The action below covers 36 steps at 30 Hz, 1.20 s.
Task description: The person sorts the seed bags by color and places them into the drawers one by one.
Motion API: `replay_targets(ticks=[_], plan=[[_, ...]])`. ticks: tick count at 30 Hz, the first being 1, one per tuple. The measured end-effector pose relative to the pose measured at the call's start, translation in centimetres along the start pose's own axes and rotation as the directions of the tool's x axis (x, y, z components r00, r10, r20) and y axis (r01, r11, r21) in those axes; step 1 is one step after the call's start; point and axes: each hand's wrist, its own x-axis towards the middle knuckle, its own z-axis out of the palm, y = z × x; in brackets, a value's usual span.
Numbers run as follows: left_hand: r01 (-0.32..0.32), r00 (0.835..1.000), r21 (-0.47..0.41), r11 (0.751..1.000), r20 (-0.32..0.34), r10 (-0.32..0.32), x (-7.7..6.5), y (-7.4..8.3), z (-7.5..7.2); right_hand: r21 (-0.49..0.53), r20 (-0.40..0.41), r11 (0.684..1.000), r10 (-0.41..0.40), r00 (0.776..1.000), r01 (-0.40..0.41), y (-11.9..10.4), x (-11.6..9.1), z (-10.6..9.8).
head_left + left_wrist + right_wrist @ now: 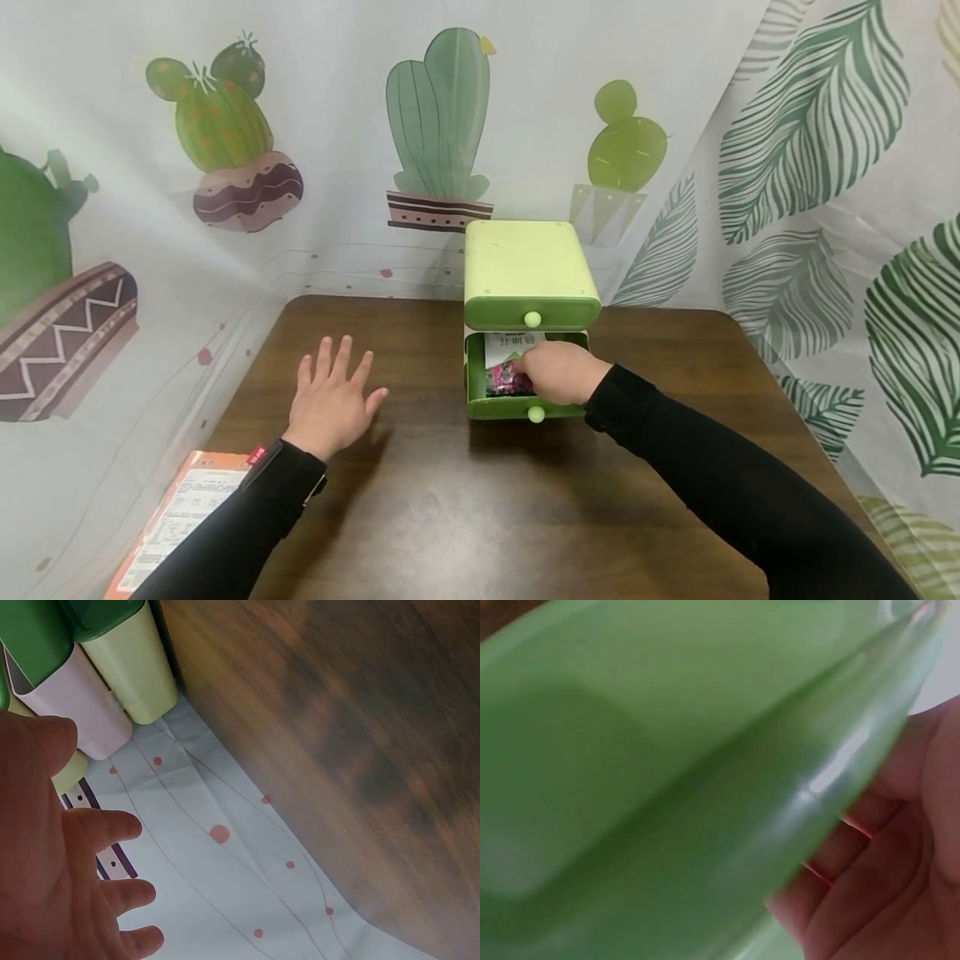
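A small two-tier cabinet [528, 258] in light and dark green stands at the back of the table. Its lower drawer [501, 408] is pulled out and holds a shiny packet [508, 380] with a pink and dark lower part and a white printed upper part. My right hand [562, 372] reaches over the drawer's right side and grips the packet near its right edge; its fingertips are partly hidden. In the right wrist view, the green drawer wall [727, 810] covers the fingers' ends. My left hand [330, 408] is held out, fingers spread, over the table left of the cabinet, holding nothing.
An orange-edged sheet with printed text [183, 508] lies at the table's left edge, partly under the left forearm. The cabinet's upper drawer [532, 313] is pushed in. A patterned cloth [337, 125] hangs behind the brown table [450, 517].
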Motion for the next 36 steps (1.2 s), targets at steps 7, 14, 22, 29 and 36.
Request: replay_targets(ticks=[7, 14, 22, 29, 36], plan=[[-0.002, 0.999, -0.035, 0.999, -0.051, 0.0, 0.9, 0.1, 0.1, 0.024, -0.117, 0.999, 0.038, 0.992, -0.036, -0.7, -1.4, -0.7], [-0.144, 0.899, -0.26, 0.955, -0.437, 0.016, 3.9, 0.4, -1.0, -0.066, -0.452, 0.998, -0.026, 0.892, -0.004, -1.8, -3.6, -0.5], [-0.551, 0.611, -0.283, 0.785, -0.777, 0.15, 8.1, 2.4, -3.6, -0.041, -0.72, 0.999, -0.035, 0.694, 0.008, -3.5, -5.4, 1.2], [-0.657, 0.552, -0.275, 0.702, -0.81, 0.2, 11.4, 5.4, -5.1, -0.003, -0.832, 1.0, 0.007, 0.554, -0.017, -5.3, -6.6, 4.8], [-0.743, 0.536, -0.287, 0.604, -0.796, 0.282, 14.0, 7.7, -5.0, 0.039, -0.838, 0.996, 0.079, 0.54, -0.085, -6.0, -7.3, 7.3]])
